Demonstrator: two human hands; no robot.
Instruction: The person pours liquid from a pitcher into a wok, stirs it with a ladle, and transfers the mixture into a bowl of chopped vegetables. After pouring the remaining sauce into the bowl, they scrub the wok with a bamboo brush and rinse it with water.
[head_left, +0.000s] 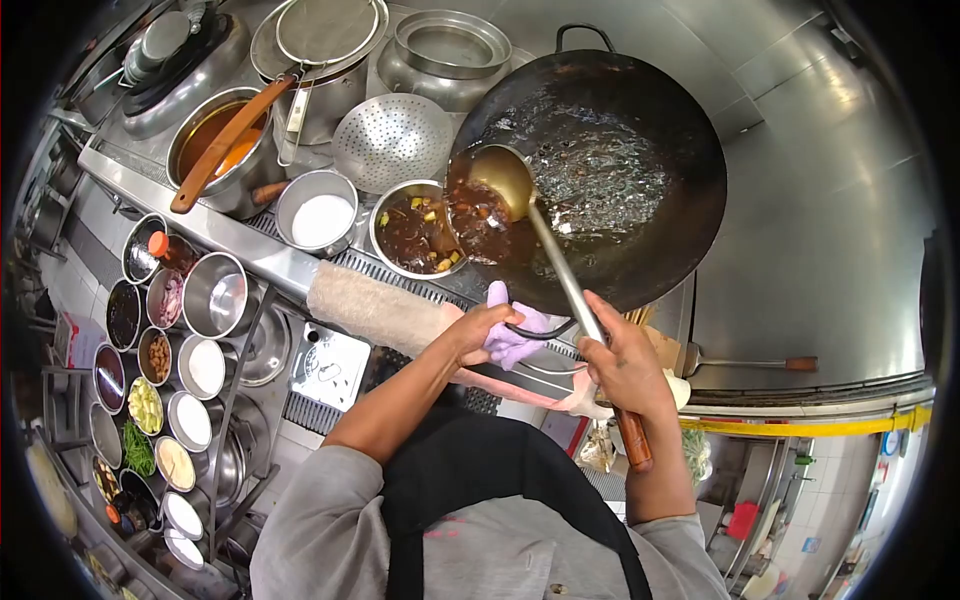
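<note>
The left hand [478,330] grips the wok [600,180] handle through a purple cloth [512,335], tilting it toward the bowl [415,232] on the bench. The right hand [625,365], closed round the ladle [505,178] (shaft running away from the body), pushes sauce leftward.

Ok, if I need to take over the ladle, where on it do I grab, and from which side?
Probably the ladle's wooden grip end, by the right hand, coming from the person's side. The bowl sits in hot dark sauce at the wok's tilted edge above the steel bowl, and the bare metal shaft runs up from it. The left hand holds the wok handle through a purple cloth.
</note>
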